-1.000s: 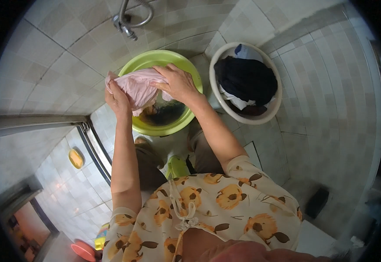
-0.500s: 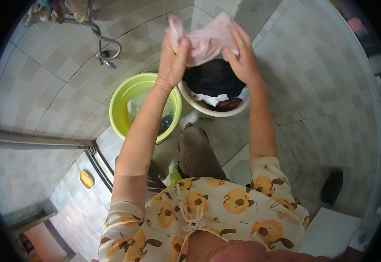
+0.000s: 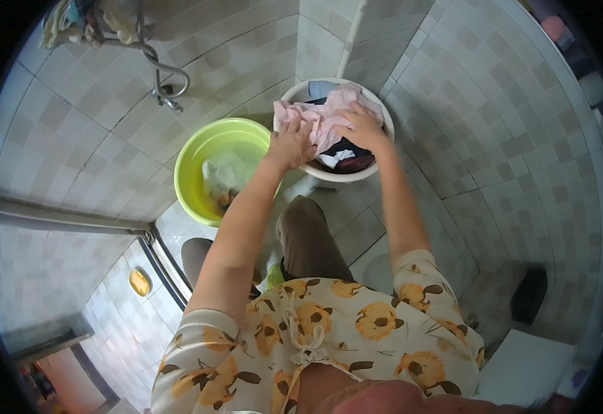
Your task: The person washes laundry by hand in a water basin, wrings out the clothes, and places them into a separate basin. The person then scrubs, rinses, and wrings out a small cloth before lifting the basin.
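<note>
A round white basin, a smooth green tub at its left edge, is heaped with laundry. On top, crumpled pink cloth is spread, touched by the left hand and right hand, both with fingers parted.

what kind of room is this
Probably a bathroom: tiled walls, a metal hose on one wall, and a green basin beside a white basin of clothes.
</note>
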